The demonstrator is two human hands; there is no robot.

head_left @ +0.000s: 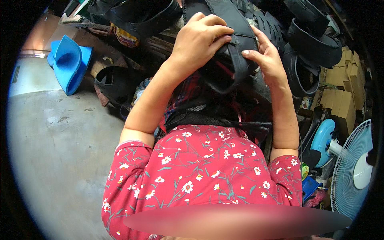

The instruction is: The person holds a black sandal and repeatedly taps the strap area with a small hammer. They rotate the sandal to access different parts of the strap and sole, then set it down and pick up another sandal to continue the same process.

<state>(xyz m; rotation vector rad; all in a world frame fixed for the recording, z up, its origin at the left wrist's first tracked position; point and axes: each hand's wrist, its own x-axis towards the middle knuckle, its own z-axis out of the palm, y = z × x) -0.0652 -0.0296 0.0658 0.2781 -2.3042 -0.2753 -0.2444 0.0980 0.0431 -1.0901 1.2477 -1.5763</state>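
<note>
A black leather-like piece point(239, 23) with a stitched left edge and a looped band point(242, 66) is in front of me at the top of the view. My left hand point(200, 42) is closed, its fingertips pinching near the middle of the piece where the band joins. On the piece's right side, my right hand point(266, 58) holds the edge, with the thumb over the near face and the fingers around the far side. The exact kind of item cannot be made out. Its upper end runs out of view.
More black curved pieces point(314, 44) hang or lie at the upper right, and others point(136, 16) at the upper left. Blue foam-like sheets point(70, 64) stand at the left above the grey floor point(60, 144). Cardboard boxes point(338, 104) and a blue-white fan point(352, 168) are at the right.
</note>
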